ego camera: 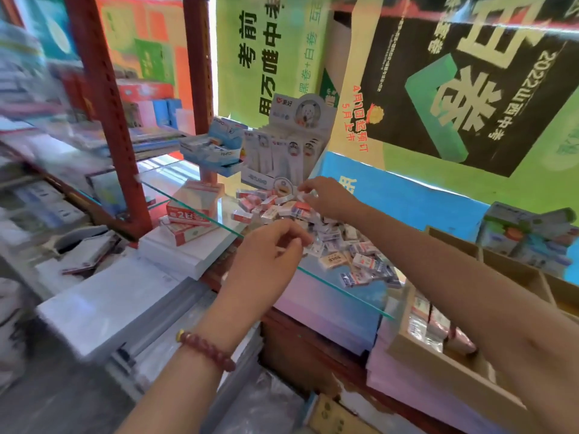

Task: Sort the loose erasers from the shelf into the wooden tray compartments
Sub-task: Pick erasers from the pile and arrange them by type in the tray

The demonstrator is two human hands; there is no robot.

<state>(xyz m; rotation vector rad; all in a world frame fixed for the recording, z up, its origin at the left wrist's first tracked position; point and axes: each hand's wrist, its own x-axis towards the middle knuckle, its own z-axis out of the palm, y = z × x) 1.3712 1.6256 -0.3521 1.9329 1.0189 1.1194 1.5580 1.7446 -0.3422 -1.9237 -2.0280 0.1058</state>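
Reaching both hands into the erasers [316,230] heaped on the glass shelf [344,291]; right hand [326,198] pinching one, left hand's [269,249] grip unclear. Next, you're carrying them right to the tray [451,368].

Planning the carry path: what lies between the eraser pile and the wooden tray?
In the head view, the right forearm crosses that stretch, over the glass shelf's edge. Erasers spread almost to the tray.

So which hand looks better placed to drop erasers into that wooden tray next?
Probably the right hand: the wooden tray lies on that side, under its forearm, and its fingers are already in the loose erasers. The left hand would have to cross over.
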